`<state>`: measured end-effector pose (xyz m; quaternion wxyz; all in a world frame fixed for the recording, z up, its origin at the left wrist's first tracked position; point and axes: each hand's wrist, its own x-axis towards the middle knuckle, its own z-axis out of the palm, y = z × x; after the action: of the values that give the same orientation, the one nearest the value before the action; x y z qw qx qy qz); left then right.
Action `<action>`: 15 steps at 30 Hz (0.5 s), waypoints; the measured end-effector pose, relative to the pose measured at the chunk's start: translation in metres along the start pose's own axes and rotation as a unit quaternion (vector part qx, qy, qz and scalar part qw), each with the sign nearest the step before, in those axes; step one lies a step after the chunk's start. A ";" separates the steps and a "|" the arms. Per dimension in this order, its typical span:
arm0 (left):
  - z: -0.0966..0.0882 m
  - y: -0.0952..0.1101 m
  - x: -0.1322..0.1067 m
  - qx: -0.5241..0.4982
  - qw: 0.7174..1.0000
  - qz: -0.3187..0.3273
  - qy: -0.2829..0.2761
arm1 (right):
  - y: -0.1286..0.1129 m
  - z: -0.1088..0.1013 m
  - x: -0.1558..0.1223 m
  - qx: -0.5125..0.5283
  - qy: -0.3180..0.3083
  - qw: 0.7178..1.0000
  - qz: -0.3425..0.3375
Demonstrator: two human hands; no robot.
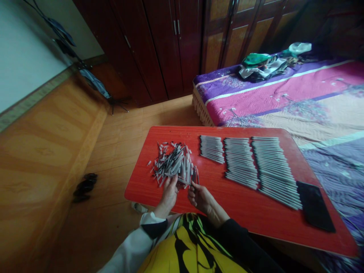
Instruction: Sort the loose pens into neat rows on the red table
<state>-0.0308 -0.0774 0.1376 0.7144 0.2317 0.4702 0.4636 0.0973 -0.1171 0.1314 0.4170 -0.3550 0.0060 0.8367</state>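
Note:
My left hand [169, 192] is closed near the front edge of the red table [210, 189], with a pale pen barrel [183, 182] between thumb and fingers. At the right end of that barrel, my right hand [201, 198] is pinched; whether it grips the barrel itself or a small part on it is too small to tell. Just beyond both hands lies a loose heap of pen parts [174, 161], with grey barrels, dark thin pieces and small pale bits mixed together. Over to the right, grey pens lie side by side in three columns [212, 149].
A black flat object [316, 206], like a phone or tablet, lies at the table's right end. Behind and right stands a bed [284, 98] with clothes [261, 66] on it. Dark wardrobes [170, 49] line the back. Black footwear [85, 187] sits on the floor at left.

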 end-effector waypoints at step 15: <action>-0.025 0.015 0.008 -0.021 0.994 0.068 0.078 | 0.007 -0.027 0.052 -0.676 0.141 0.695 -0.200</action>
<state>-0.0586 -0.0655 0.1343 0.6470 0.2109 0.4982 0.5372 0.0879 -0.0938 0.0785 0.2168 -0.6479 -0.5736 0.4519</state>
